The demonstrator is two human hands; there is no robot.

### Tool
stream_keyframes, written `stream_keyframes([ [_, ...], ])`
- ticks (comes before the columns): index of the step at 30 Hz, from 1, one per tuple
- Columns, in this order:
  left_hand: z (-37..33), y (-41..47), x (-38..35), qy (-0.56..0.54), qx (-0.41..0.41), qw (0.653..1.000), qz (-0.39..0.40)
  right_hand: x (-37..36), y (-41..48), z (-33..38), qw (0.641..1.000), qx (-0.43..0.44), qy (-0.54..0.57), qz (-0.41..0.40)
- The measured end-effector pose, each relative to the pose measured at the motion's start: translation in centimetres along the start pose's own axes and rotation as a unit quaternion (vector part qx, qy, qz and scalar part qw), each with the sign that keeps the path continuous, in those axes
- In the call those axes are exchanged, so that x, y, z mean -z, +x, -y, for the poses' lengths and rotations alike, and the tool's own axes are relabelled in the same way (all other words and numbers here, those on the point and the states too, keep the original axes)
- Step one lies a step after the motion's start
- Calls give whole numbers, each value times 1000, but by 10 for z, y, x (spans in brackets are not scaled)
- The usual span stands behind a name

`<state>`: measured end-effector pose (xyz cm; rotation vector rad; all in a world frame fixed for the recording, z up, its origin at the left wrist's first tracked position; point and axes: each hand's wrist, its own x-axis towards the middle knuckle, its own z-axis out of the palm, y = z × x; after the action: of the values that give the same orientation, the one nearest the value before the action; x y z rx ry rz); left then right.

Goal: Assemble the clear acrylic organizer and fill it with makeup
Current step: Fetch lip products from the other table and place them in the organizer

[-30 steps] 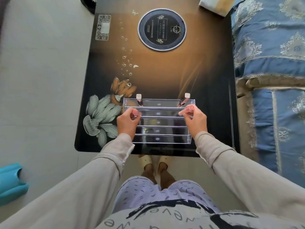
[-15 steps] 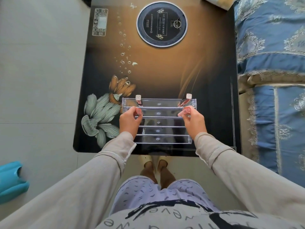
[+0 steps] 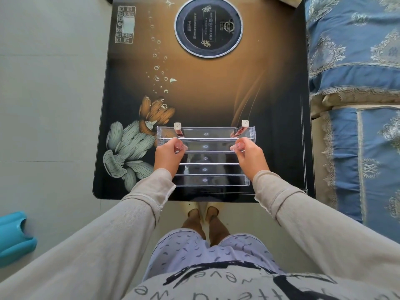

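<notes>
While the dark glass table (image 3: 205, 94), printed with flowers and bubbles, fills most of the view, blue patterned bedding (image 3: 355, 61) runs along its right side and a turquoise plastic object (image 3: 13, 237) lies on the floor at lower left. A round black disc (image 3: 208, 29) is set in the tabletop's far half, with a small control panel (image 3: 125, 24) to its left. Near the table's front edge stands the clear acrylic organizer (image 3: 205, 169), a stepped rack of five long troughs (each with a tiny emblem at its middle). Both hands are over the second trough from the back, one at each end. The left hand (image 3: 168, 156) has its fingers curled, pinching a pinkish tube (image 3: 180, 146); the right hand (image 3: 251, 158) pinches a second pinkish tube (image 3: 237, 146) the same way. Little of either shows. In the rearmost trough a cream-capped gloss tube (image 3: 178, 129) leans near the left end, its twin (image 3: 242, 127) near the right.
</notes>
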<state>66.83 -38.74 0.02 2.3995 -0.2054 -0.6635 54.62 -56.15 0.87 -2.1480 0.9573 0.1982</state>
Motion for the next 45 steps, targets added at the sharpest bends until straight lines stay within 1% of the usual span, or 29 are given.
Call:
stream_keyframes([
  [5, 0, 1, 1, 37, -22, 999, 19, -2, 1, 0, 1000, 1, -11, -8],
  [9, 1, 1, 1, 21, -17, 1000, 2, -1, 1, 2, 1000, 8, -17, -7],
  [13, 2, 2, 2, 27, -31, 999, 17, -1, 1, 2, 1000, 16, -24, -10],
  [24, 4, 2, 2, 38, -41, 998, 8, -3, 0, 4, 1000, 4, -16, -13],
  [27, 7, -1, 5, 43, -49, 998, 18, -2, -4, 3, 1000, 4, -12, -23],
  [31, 19, -17, 10, 39, -25, 999, 1, -1, -24, -4, 997, -41, 9, -59],
  [33, 31, -32, 14, 27, -3, 1000, 11, -2, -40, -14, 996, -61, 17, -65],
  [35, 50, -50, 18, 25, 31, 999, 27, -5, -59, -29, 996, -79, 8, -44],
  [38, 82, -81, 24, 26, 85, 994, 66, -12, -91, -53, 993, -118, -19, 11],
  [42, 121, -117, 33, 75, 122, 981, 130, -23, -125, -77, 983, -169, -37, 67],
  [45, 137, -134, 38, 90, 174, 968, 158, -27, -140, -86, 970, -211, -29, 117],
])
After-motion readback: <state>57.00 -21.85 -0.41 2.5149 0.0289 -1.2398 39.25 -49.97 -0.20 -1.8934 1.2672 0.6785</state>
